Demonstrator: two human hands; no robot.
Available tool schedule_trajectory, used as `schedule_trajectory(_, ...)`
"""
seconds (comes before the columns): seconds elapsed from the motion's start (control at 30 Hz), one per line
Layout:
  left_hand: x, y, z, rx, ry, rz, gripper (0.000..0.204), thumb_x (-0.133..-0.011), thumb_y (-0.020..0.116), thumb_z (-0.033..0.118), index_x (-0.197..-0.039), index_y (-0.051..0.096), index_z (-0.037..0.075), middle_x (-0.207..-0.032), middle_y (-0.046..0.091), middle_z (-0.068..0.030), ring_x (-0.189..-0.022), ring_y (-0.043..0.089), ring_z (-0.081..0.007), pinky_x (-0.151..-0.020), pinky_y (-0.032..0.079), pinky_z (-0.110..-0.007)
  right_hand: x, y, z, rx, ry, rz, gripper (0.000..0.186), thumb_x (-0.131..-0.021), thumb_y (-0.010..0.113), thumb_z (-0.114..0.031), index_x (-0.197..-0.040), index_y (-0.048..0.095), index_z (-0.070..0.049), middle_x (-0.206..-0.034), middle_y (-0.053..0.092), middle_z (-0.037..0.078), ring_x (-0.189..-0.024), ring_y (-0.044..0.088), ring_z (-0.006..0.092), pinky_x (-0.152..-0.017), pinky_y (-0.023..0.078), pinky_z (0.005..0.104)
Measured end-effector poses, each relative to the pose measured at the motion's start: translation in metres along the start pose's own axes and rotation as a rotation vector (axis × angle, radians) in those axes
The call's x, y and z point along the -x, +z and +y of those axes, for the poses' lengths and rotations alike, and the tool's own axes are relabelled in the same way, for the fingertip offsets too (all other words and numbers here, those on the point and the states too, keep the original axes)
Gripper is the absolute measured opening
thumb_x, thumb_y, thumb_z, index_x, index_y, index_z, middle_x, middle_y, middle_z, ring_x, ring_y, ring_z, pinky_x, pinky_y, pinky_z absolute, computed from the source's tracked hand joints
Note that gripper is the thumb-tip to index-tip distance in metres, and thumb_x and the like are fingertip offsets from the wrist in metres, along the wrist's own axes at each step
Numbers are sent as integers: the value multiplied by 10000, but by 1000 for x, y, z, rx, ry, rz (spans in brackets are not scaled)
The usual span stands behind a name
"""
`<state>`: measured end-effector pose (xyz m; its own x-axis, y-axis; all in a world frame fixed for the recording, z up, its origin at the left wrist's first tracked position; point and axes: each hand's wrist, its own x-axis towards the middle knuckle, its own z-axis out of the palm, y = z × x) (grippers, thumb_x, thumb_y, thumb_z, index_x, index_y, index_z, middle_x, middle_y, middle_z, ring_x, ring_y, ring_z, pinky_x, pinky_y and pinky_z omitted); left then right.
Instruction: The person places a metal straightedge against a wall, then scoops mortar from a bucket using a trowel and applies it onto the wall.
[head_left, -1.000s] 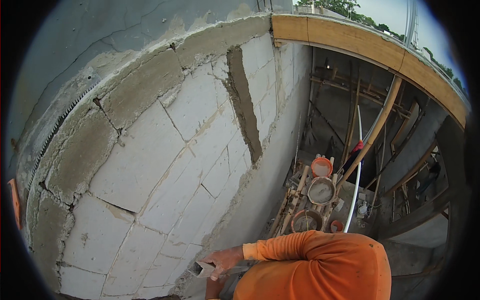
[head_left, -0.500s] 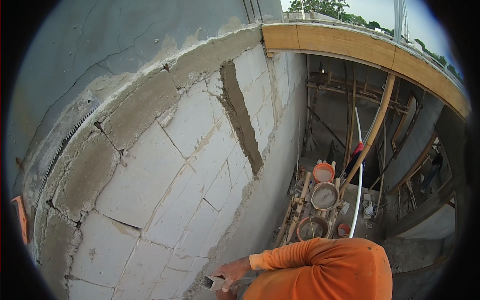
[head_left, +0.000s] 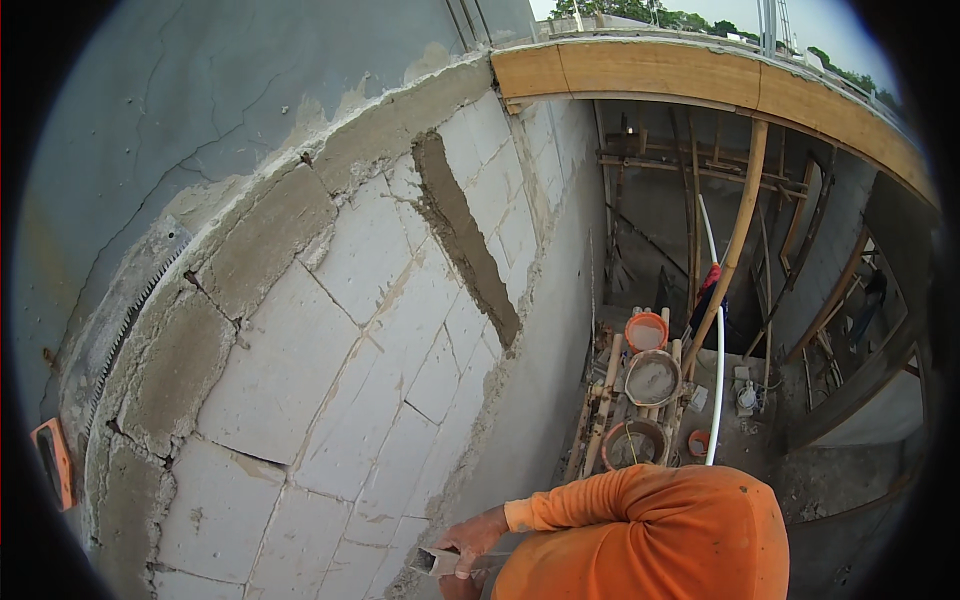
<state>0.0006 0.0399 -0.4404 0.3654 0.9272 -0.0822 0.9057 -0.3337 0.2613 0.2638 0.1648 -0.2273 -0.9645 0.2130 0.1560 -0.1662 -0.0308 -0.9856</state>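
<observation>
At the lower edge, an orange-sleeved arm bends across to the left, and my right hand (head_left: 476, 535) is closed around a grey angular piece with a square, hollow-looking end (head_left: 432, 561). Its full shape is hidden by the fingers and sleeve. Just below, what seems to be my left hand (head_left: 460, 588) is mostly cut off by the frame edge, so its fingers do not show. Both are close to the foot of a pale block wall (head_left: 270, 370), beside a rough mortar edge. Neither clearly touches it.
A hand saw (head_left: 125, 325) with an orange handle lies along the mortared ledge at left. Dark mortar fills a diagonal strip (head_left: 465, 240) in the wall. Below at right are buckets (head_left: 652, 378), bamboo poles (head_left: 738, 220) and a white pipe (head_left: 719, 390). A wooden beam (head_left: 660, 70) spans the top.
The view has shifted a little, so the upper wall and beam sit farther left and more of the saw's handle shows. My right hand keeps its hold on the grey piece.
</observation>
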Motion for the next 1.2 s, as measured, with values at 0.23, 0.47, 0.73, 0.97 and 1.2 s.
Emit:
schedule_trajectory(0.23, -6, 60, -16, 163, -168, -85, 393, -866, 799, 297, -1064, 688, -24, -918, 710, -183, -850, 676, -356, -763, 521, -487, 6, 1, -9, 122, 97, 191, 488, -832, 805, -293, -1174, 586, -22, -1024, 654, 66, -974, 572, 194, -889, 464, 371)
schedule_trajectory(0.47, -13, 106, -14, 274, -352, -155, 449, -842, 832, 289, -1102, 686, -48, -1016, 732, -197, -980, 711, -352, -860, 541, -472, 10, 6, -10, 184, 177, 163, 500, -822, 791, -300, -1193, 594, -29, -1022, 644, 86, -987, 592, 214, -891, 469, 386)
schedule_trajectory(0.73, 2, 109, 41, 627, -508, 231, 520, -826, 810, 391, -1198, 631, 76, -1079, 727, -190, -995, 695, -435, -849, 544, -531, -10, 23, -11, 76, 260, 42, 492, -870, 813, -119, -1329, 652, -43, -1224, 709, 83, -1130, 650, 172, -999, 511, 329)
schedule_trajectory(0.97, 14, 90, 62, 529, -798, 171, 487, -825, 814, 367, -1183, 610, 109, -1073, 730, -125, -1051, 693, -377, -897, 517, -552, -35, 45, -23, 89, 183, -7, 476, -843, 829, -55, -1286, 660, -13, -1318, 698, 92, -1192, 648, 189, -1027, 506, 349)
schedule_trajectory(1.2, 40, 122, 45, 819, -870, 173, 471, -808, 833, 302, -1222, 660, 156, -1184, 713, -125, -1149, 674, -363, -994, 506, -551, -58, 69, -21, 33, 242, -130, 510, -850, 866, -189, -1284, 650, -31, -1322, 683, 108, -1252, 621, 234, -1060, 494, 398)
